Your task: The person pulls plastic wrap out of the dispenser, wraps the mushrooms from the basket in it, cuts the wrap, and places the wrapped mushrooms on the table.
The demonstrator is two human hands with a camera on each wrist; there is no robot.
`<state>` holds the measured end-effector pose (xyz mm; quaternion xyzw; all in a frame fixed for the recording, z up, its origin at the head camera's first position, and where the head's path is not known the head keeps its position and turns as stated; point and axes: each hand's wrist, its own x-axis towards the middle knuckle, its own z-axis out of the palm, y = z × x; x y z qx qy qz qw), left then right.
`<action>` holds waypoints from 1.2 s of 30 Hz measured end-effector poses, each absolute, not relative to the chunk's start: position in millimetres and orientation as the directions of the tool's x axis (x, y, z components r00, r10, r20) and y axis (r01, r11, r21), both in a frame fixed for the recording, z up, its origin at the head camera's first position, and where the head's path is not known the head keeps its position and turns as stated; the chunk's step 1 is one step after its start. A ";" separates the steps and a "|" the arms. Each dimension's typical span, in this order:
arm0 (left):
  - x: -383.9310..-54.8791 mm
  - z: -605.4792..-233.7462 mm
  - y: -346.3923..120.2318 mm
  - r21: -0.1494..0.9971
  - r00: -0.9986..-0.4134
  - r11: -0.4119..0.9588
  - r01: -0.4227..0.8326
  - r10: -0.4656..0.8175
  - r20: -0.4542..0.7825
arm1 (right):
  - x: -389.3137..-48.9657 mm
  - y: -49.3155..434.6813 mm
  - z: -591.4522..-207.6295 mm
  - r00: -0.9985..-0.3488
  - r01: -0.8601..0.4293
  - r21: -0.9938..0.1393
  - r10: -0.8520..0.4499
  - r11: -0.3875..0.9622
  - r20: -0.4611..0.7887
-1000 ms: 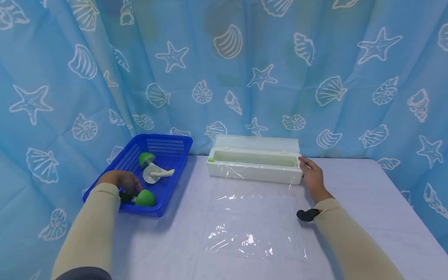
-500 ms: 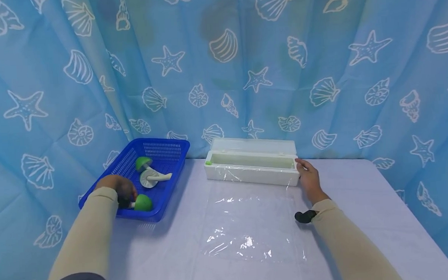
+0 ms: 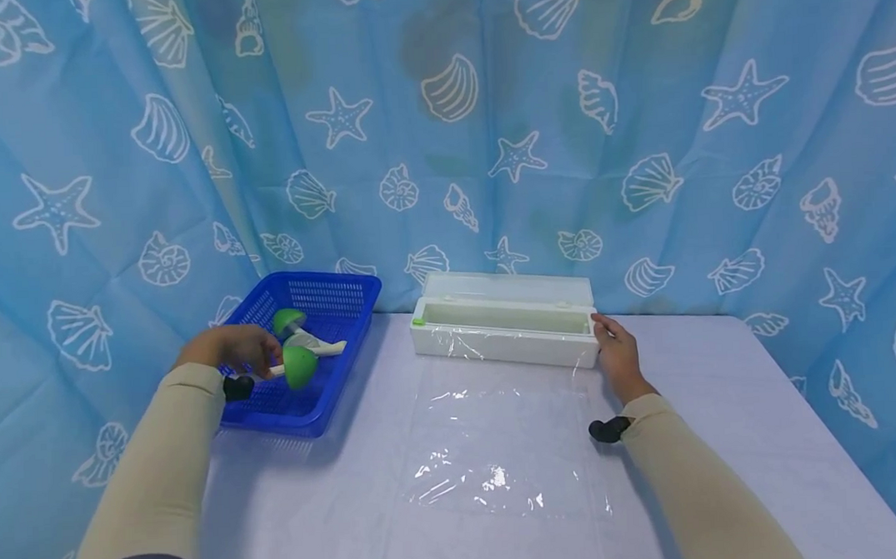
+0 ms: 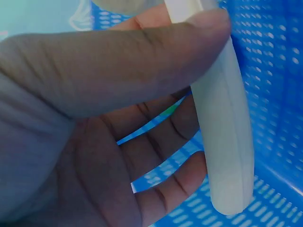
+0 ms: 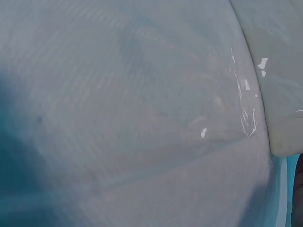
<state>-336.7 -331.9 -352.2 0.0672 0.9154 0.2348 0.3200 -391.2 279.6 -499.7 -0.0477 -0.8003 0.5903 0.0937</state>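
My left hand (image 3: 244,348) pinches the pale stem of a green-capped mushroom (image 3: 300,367), held over the blue basket (image 3: 321,423). In the left wrist view, the thumb lies across the upper part of the stem (image 4: 225,142), whose rounded end points down. Two more mushrooms lie in the basket: a green-capped one (image 3: 288,320) and one with its white stem (image 3: 331,349) toward the right rim. My right hand (image 3: 621,359) touches the right end of a long white cling film box (image 3: 505,348) with fairly straight fingers; its lid (image 3: 508,287) is up.
A sheet of clear film (image 3: 500,444) extends from the box toward the near side of the white-covered table (image 3: 718,434). A small green piece (image 3: 418,322) sits at the box's left end. A blue seashell curtain (image 3: 442,146) hangs behind.
My left hand has risen from the basket's near left part with the green-capped mushroom, which moved up and slightly right. My right hand and the box keep their places.
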 end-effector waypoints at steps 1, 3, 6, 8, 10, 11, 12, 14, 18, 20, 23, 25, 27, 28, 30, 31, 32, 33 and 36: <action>-338.2 -350.1 -330.1 0.478 -0.788 0.878 -0.015 0.284 -0.547 | -391.5 279.8 -500.3 -0.977 -0.038 -0.954 0.188 0.298 0.098; -340.2 -345.8 -326.0 0.471 -0.793 0.882 0.030 0.308 -0.526 | -392.1 280.3 -501.6 -0.977 -0.038 -0.954 0.188 0.297 0.097; -341.7 -340.4 -318.0 0.451 -0.803 0.889 0.086 0.330 -0.497 | -392.6 281.4 -503.5 -0.977 -0.044 -0.958 0.187 0.282 0.099; -341.8 -336.7 -311.6 0.428 -0.810 0.896 0.117 0.336 -0.481 | -392.2 281.8 -504.2 -0.978 -0.048 -0.962 0.181 0.269 0.100; -342.1 -332.6 -304.6 0.408 -0.815 0.900 0.151 0.347 -0.464 | -391.7 282.0 -504.7 -0.979 -0.058 -0.964 0.174 0.260 0.106; -342.3 -330.4 -300.9 0.400 -0.818 0.901 0.168 0.354 -0.453 | -391.4 282.1 -504.7 -0.979 -0.060 -0.964 0.171 0.260 0.107; -342.9 -328.4 -297.4 0.395 -0.822 0.901 0.182 0.360 -0.442 | -391.0 282.2 -504.4 -0.981 -0.061 -0.964 0.165 0.259 0.106; -344.2 -324.4 -290.0 0.394 -0.824 0.894 0.212 0.380 -0.421 | -390.4 281.9 -503.5 -0.982 -0.060 -0.965 0.157 0.256 0.103; -343.1 -316.5 -273.7 0.398 -0.828 0.890 0.221 0.387 -0.405 | -389.2 279.9 -501.9 -0.984 -0.051 -0.969 0.153 0.243 0.090; -340.9 -312.8 -265.1 0.392 -0.831 0.895 0.214 0.377 -0.409 | -388.9 278.9 -501.2 -0.984 -0.044 -0.971 0.158 0.234 0.083; -338.5 -310.1 -254.9 0.385 -0.835 0.900 0.203 0.365 -0.413 | -389.1 279.1 -500.7 -0.985 -0.026 -0.973 0.162 0.231 0.065; -338.1 -309.7 -249.6 0.387 -0.836 0.899 0.206 0.367 -0.408 | -389.5 279.5 -499.6 -0.986 -0.018 -0.972 0.159 0.233 0.057; -338.7 -310.0 -245.2 0.394 -0.836 0.894 0.213 0.375 -0.401 | -389.4 279.7 -498.2 -0.986 -0.017 -0.972 0.157 0.236 0.055; -339.3 -310.3 -243.3 0.396 -0.836 0.892 0.218 0.380 -0.396 | -389.2 279.9 -497.3 -0.986 -0.021 -0.972 0.157 0.234 0.059; -340.0 -310.7 -238.4 0.395 -0.840 0.892 0.220 0.379 -0.388 | -388.7 280.2 -495.8 -0.985 -0.030 -0.972 0.158 0.232 0.068; -340.4 -311.2 -236.0 0.392 -0.840 0.891 0.230 0.385 -0.382 | -388.3 280.3 -495.0 -0.984 -0.033 -0.973 0.161 0.230 0.072; -341.2 -312.3 -233.8 0.389 -0.838 0.888 0.245 0.396 -0.375 | -388.2 280.5 -494.6 -0.983 -0.036 -0.974 0.165 0.226 0.075; -341.6 -313.0 -231.1 0.384 -0.839 0.889 0.251 0.398 -0.371 | -388.1 280.7 -494.4 -0.983 -0.035 -0.975 0.169 0.221 0.074; -342.6 -316.8 -222.6 0.376 -0.842 0.888 0.265 0.403 -0.358 | -388.8 280.7 -495.1 -0.981 -0.033 -0.976 0.179 0.213 0.072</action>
